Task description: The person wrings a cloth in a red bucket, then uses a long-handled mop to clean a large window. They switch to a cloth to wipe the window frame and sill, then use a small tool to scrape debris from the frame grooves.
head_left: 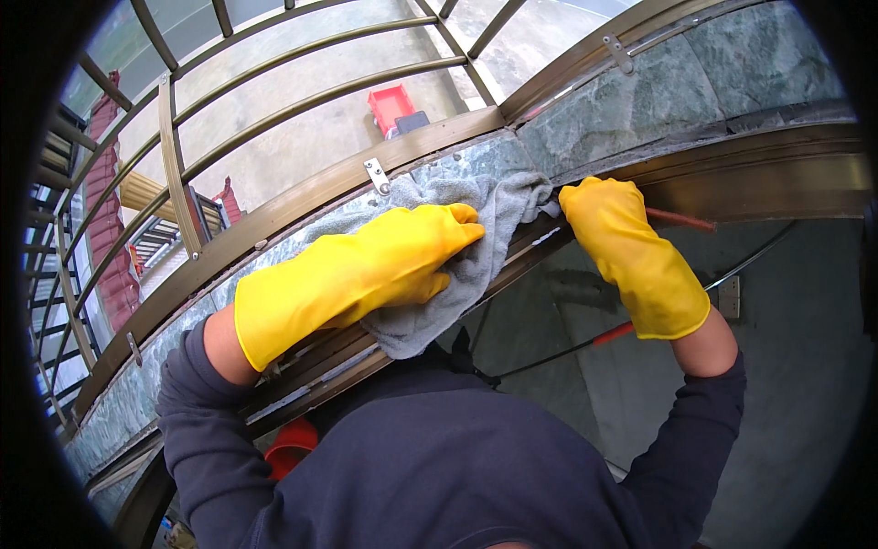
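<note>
My left hand (393,252), in a long yellow rubber glove, grips a damp-looking grey cloth (489,247). The cloth is bunched over the window sill and the brown metal window track (540,247), and its lower end hangs over the track's inner edge. My right hand (608,229), gloved alike, is closed at the track just right of the cloth. From behind this fist sticks out a thin red handle (681,220); the tool's working end is mostly hidden. The far corner of the cloth lies close to the right fist's fingers.
Beyond the green marble sill (622,110) stands a brown metal railing (311,101). Far below outside lies a red container (390,105). Inside, a red bucket (291,446) is near my left elbow. A thin rod with a red grip (613,333) slants under my right arm.
</note>
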The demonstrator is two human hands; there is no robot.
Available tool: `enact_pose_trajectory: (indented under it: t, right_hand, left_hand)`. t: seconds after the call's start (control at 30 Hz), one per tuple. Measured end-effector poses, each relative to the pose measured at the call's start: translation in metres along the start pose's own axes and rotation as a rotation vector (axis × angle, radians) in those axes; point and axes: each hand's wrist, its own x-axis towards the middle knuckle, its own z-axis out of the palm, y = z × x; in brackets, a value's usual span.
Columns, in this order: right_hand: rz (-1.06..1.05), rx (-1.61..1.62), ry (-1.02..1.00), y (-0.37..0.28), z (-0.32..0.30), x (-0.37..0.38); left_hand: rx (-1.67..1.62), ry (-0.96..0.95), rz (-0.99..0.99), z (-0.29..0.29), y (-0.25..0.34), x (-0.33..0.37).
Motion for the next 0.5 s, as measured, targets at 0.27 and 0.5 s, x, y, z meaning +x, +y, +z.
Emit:
enact_pose_trajectory:
  t: [0.27, 0.5]
  right_hand:
    - [-0.116, -0.010, -0.068, -0.014, -0.026, 0.013]
    - [-0.110, 0.114, 0.117, -0.047, -0.014, -0.027]
  left_hand:
    - [0.083, 0.012, -0.012, 0.004, 0.012, -0.009]
    - [0.123, 0.040, -0.142, 0.006, 0.024, -0.012]
